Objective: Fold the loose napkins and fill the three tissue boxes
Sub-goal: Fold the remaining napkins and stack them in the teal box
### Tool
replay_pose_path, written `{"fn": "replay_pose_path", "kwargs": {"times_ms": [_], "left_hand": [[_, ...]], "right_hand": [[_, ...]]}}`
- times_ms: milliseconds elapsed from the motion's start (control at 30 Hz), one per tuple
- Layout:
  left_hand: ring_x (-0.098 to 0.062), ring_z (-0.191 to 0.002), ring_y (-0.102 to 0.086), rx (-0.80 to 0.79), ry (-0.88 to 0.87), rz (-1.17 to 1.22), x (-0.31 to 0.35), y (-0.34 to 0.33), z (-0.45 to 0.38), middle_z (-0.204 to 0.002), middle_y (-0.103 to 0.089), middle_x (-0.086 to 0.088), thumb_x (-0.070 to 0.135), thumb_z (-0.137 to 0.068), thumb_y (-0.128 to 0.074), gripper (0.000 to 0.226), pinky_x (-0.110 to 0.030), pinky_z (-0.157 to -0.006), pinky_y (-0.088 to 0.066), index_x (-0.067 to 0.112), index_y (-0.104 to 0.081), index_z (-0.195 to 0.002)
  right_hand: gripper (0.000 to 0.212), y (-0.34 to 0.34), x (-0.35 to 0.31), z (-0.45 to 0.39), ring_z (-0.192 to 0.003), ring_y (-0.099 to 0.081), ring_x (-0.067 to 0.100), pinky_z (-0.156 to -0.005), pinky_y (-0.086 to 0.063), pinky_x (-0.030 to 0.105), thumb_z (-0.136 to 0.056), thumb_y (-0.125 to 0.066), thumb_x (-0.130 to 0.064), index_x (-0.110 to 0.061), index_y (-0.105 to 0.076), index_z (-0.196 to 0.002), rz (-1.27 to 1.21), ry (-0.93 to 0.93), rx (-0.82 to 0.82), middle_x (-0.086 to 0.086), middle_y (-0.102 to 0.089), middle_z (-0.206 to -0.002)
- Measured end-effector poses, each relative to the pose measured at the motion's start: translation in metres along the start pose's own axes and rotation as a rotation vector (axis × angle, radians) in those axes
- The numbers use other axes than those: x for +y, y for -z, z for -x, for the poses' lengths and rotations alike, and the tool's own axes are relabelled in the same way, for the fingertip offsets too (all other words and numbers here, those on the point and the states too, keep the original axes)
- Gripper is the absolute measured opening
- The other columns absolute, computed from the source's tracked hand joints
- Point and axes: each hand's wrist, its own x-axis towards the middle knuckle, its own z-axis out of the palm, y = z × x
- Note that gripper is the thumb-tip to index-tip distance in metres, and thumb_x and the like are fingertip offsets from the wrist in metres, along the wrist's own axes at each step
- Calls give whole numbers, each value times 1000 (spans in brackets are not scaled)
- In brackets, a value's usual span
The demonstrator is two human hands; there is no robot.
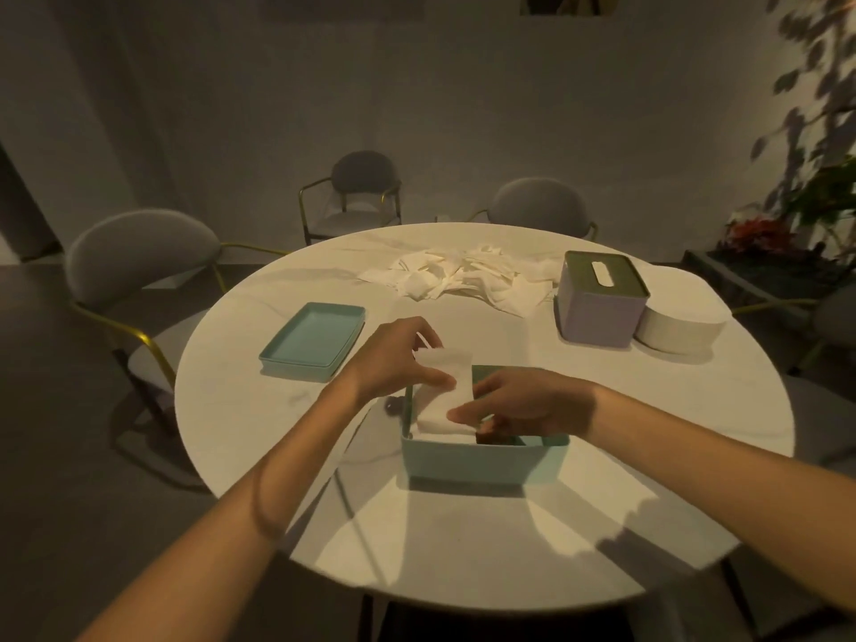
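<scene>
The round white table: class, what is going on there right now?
A person's left hand and right hand together hold a folded white napkin over the open teal tissue box, lowering it inside. The box's teal lid lies apart on the round white table. A pile of loose napkins waits beside a closed lilac box with a green lid.

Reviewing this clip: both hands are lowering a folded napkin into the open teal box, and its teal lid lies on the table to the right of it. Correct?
Not quite. In the head view the teal lid lies left of the open teal box, not right. Both the left hand and right hand do hold the folded napkin over it.
</scene>
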Motion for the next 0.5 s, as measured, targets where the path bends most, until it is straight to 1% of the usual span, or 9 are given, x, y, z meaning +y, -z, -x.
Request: {"fn": "replay_pose_path", "kwargs": {"times_ms": [67,100,167,200,267,300,367,433,500], "left_hand": [[-8,-87,-57,-16,-27,-40,-2,0,1,-115,-65,1,34,-77,-90,46,-16,-69,-49,22,-61,-111],[-9,-86,-59,-11,-40,-60,-1,1,3,-113,-65,1,33,-76,-91,47,-19,-71,-53,22,-60,-110],[-12,-84,-60,13,-80,-113,-1,2,9,-105,-65,3,32,-74,-93,47,-30,-74,-58,21,-59,-105],[-13,-83,-59,20,-116,-138,-1,3,12,-101,-64,4,32,-74,-93,45,-33,-74,-58,20,-59,-101],[-14,-83,-56,-21,-187,-209,-4,2,19,-98,-63,5,35,-74,-92,38,-30,-69,-52,20,-64,-95],[-12,-85,-54,-48,-215,-275,-5,1,23,-100,-63,6,39,-75,-91,35,-27,-68,-47,22,-68,-96],[-10,-91,-51,-74,-256,-411,-10,-3,27,-106,-64,9,46,-76,-88,37,-24,-67,-42,26,-71,-102],[-11,-95,-53,-99,-253,-409,-11,-6,27,-112,-65,8,46,-76,-89,42,-22,-68,-43,26,-71,-109],[-13,-98,-56,-130,-224,-365,-10,-8,26,-115,-66,5,42,-76,-90,47,-22,-71,-47,24,-70,-114]], "right_hand": [[35,-3,1,-3,-77,-63,14,-62,-54,18,-93,-73,-27,-4,-70,-120,54,-57,3,8,-68,-103],[35,-4,0,-4,-73,-61,12,-58,-52,17,-92,-74,-29,-4,-71,-117,87,-85,13,8,-68,-98],[30,-8,0,-6,-64,-60,10,-53,-49,16,-89,-77,-34,-7,-73,-102,141,-108,42,4,-67,-84],[29,-10,-1,-6,-61,-59,9,-52,-48,16,-88,-78,-37,-9,-72,-96,160,-99,57,2,-67,-79],[35,-12,0,-8,-64,-59,9,-55,-47,17,-87,-77,-44,-11,-72,-95,251,-43,111,0,-67,-78],[42,-12,2,-10,-68,-59,10,-59,-46,19,-86,-76,-50,-10,-73,-98,338,-3,149,-1,-68,-81],[52,-12,4,-11,-74,-60,11,-66,-44,23,-84,-73,-57,-8,-75,-102,457,58,189,0,-70,-85],[48,-8,6,-10,-73,-60,11,-65,-44,22,-86,-72,-56,-10,-76,-97,462,55,187,-2,-70,-82],[36,-4,8,-8,-72,-61,11,-65,-45,21,-89,-73,-47,-12,-77,-95,418,43,182,-4,-69,-78]]}}
